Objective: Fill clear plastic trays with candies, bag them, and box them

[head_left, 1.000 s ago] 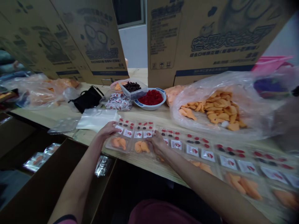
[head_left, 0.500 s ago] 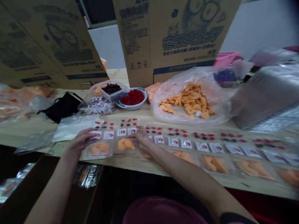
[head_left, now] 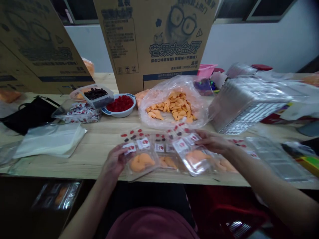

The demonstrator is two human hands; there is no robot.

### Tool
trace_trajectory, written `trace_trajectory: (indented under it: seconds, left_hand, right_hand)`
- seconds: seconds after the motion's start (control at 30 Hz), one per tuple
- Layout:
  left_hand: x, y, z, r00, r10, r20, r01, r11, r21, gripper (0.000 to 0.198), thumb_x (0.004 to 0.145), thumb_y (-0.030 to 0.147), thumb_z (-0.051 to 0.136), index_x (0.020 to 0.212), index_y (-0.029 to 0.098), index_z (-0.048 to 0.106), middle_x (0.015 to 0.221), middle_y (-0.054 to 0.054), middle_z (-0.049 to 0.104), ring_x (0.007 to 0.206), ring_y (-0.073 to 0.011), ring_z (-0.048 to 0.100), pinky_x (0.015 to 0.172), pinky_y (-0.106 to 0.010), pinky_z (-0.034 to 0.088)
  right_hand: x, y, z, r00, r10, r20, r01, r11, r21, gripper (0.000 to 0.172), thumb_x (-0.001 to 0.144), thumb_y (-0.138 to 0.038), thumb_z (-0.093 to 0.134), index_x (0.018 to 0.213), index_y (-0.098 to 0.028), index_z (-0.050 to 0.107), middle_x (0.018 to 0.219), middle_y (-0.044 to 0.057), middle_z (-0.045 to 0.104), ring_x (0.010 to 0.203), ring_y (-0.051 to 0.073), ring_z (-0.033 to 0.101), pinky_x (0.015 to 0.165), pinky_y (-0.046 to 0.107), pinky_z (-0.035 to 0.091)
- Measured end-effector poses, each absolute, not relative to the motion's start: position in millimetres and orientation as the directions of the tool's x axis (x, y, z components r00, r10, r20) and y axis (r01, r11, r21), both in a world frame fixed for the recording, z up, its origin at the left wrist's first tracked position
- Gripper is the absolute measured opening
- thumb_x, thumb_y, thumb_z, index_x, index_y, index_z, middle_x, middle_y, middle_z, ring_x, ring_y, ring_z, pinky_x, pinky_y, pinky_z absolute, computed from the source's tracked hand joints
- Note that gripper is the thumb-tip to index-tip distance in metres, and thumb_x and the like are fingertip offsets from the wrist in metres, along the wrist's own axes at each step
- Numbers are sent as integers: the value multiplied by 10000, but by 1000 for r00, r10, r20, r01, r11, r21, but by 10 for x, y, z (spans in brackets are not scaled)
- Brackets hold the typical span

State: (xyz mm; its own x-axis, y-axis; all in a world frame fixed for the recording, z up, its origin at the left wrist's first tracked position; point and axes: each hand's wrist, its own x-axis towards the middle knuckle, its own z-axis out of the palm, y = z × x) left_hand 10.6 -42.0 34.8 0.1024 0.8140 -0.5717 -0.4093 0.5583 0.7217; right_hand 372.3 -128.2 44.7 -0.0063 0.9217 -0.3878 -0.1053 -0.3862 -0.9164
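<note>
The trays (head_left: 196, 170) are clear glossy plastic, the table (head_left: 102, 139) smooth wood, the boxes (head_left: 156, 39) matt cardboard

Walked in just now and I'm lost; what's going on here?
A person's left hand grips a filled clear tray, and the right hand grips a second tray, held at a slant. More filled trays lie on the table between them. Behind sit a bowl of red pieces and a plastic bag of orange pieces.
</note>
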Motion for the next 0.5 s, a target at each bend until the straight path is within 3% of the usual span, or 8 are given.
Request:
trace_trajectory:
  seconds: [0.1,0.23,0.37,0.5]
  left_hand:
    - [596,-703,201,120,826,-550,-524,523,672,209,650,-25,582,799,121,592,745,-45,688,644,-153,664,598,-275,588]
    - [1022,-921,58,85,868,-489,-624,429,653,204,636,20,622,795,140,582,766,-34,679,701,-158,663,716,-327,585]
    - [1202,-980,-9,-7,882,-471,-672,345,655,227,648,28,619,808,168,538,751,-10,653,714,-155,661,776,-362,567]
    - [1246,-984,-30,-44,894,-445,-691,295,660,244,650,2,586,804,175,507,768,-6,635,752,-152,659,809,-365,547]
  right_hand:
    - [4341,-1489,423,-75,907,-414,107,-405,-908,589,665,-256,609,1249,-200,564,1098,119,663,866,245,663,709,367,537]
    - [4738,-1501,391,-124,874,-470,408,-387,-827,479,725,-307,547,1188,-210,625,1126,110,661,984,246,643,768,365,524]
    - [4927,-1354,257,-165,876,-453,596,-277,-753,484,707,-384,601,1170,-250,653,1066,98,688,886,265,665,676,361,541]
    - [5139,-1233,1,-97,920,-379,649,-230,-725,485,642,-477,663,1071,-254,691,808,85,701,725,285,652,602,396,534]
